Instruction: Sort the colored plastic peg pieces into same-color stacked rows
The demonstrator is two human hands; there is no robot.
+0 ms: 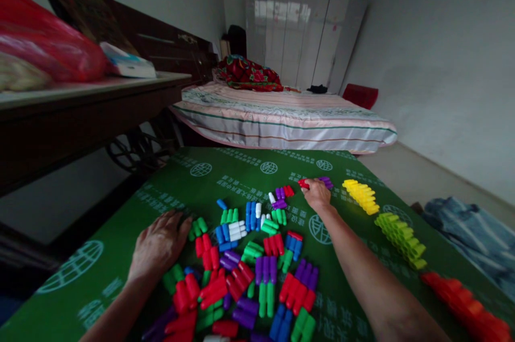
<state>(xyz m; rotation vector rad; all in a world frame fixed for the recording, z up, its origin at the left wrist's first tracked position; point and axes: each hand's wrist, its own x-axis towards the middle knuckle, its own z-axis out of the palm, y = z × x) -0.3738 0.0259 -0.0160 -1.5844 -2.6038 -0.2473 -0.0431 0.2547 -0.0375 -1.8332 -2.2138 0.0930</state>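
A heap of coloured plastic peg blocks (249,272) in red, green, blue, purple and white lies on a green printed cloth (225,176). My left hand (159,245) rests palm down at the heap's left edge, fingers bent and apart, holding nothing. My right hand (317,194) reaches to the far side, fingers closed on a red block (303,183) beside a purple row (326,181). A joined yellow row (361,196), a yellow-green row (402,232) and a red row (462,299) lie in a line to the right.
A dark wooden table (80,111) with a red bag (48,42) and a book stands at the left. A bed (281,117) with striped covers is behind the cloth. Blue clothing (470,235) lies on the floor at the right.
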